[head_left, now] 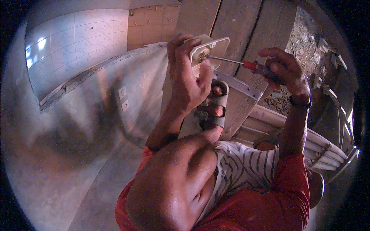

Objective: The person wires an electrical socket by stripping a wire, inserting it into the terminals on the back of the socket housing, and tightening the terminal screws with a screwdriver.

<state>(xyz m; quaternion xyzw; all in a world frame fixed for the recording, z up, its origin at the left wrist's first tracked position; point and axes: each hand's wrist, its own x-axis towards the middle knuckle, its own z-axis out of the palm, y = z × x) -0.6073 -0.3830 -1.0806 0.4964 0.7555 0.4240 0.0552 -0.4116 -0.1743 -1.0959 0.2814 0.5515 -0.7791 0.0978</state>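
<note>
My left hand [189,79] is closed around a cream plastic housing [220,47], with its open side turned toward the right. Inside the housing sits a small brass-coloured fitting [202,56], and my left thumb lies close below it. A screwdriver [249,66] with a red and dark handle is gripped in my right hand [286,70]. Its metal shaft runs leftward into the housing, and the tip appears to meet the brass-coloured fitting. Fingers partly cover the rear of the handle and the housing's left side.
Wooden planks [235,29] lie beneath the hands, with a pale perforated strip [241,87] across them beside my sandalled foot [216,102]. Bundled poles [322,144] and rubble [312,42] are at right. A grey wall with two switch plates [123,99] stands at left.
</note>
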